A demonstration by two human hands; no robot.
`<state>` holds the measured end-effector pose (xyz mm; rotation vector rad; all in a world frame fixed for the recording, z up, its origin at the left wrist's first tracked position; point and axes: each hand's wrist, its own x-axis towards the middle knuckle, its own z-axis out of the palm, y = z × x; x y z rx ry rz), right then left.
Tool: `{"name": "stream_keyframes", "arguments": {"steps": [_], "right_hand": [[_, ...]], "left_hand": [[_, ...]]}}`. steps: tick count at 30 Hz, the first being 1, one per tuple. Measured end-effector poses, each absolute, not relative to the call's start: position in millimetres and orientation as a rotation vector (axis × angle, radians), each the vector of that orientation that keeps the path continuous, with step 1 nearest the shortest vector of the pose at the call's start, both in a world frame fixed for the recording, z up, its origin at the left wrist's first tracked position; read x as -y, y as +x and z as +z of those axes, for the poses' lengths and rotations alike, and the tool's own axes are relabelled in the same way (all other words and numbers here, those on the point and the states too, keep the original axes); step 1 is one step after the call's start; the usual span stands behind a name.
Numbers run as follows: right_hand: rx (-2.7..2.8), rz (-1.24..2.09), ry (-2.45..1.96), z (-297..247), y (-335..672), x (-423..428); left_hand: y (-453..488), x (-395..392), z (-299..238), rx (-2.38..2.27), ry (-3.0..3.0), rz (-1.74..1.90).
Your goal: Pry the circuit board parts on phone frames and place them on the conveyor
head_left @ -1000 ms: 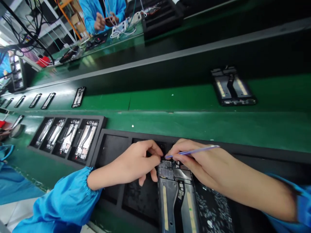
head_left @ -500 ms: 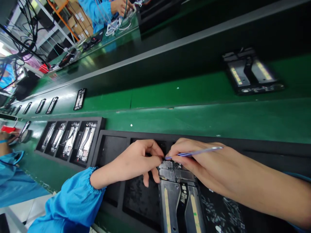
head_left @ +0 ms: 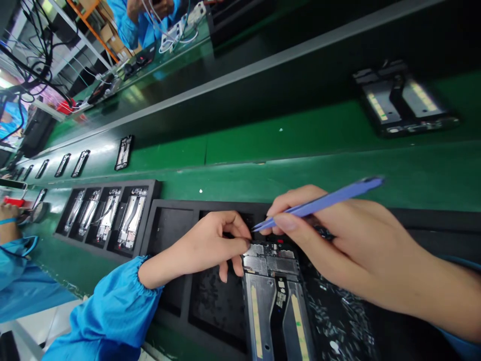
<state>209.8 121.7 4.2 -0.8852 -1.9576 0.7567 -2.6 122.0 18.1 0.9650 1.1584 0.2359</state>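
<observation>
My right hand is closed round purple tweezers, whose tips point left, just above the top edge of an opened phone. The phone's circuit board, metal plate, black ribbon cable and yellowish strips are exposed. At its top left corner, my left hand has thumb and index finger pinched together; whatever is between them is hidden. The other left fingers hang down beside the phone. Beneath lies a black foam tray with compartments. Many small silvery pieces lie scattered to the phone's right.
Another black tray with several opened phones stands to the left. More phones lie along the green bench, with one larger in view at the right. Co-workers' hands show at left and across the bench.
My right hand has turned and lifted slightly, so the tweezers slant up to the right and their tips have drawn up from the left fingertips. My left hand stays nearly in place.
</observation>
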Motion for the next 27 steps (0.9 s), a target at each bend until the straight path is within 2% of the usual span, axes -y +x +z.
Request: {"name": "stream_keyframes", "arguments": {"steps": [5, 22, 27], "right_hand": [[1.821, 0.801, -1.012, 3.9, 208.7, -122.0], [1.939, 0.754, -1.069, 6.6, 205.4, -119.4], [1.891, 0.854, -1.112, 10.0, 211.4, -120.8]], "left_hand": [[-0.5, -123.0, 21.1, -1.179, 0.989, 0.212], [-1.7, -121.6, 16.9, -1.249, 1.054, 0.176], [-0.5, -123.4, 18.0, -1.235, 1.057, 0.187]]}}
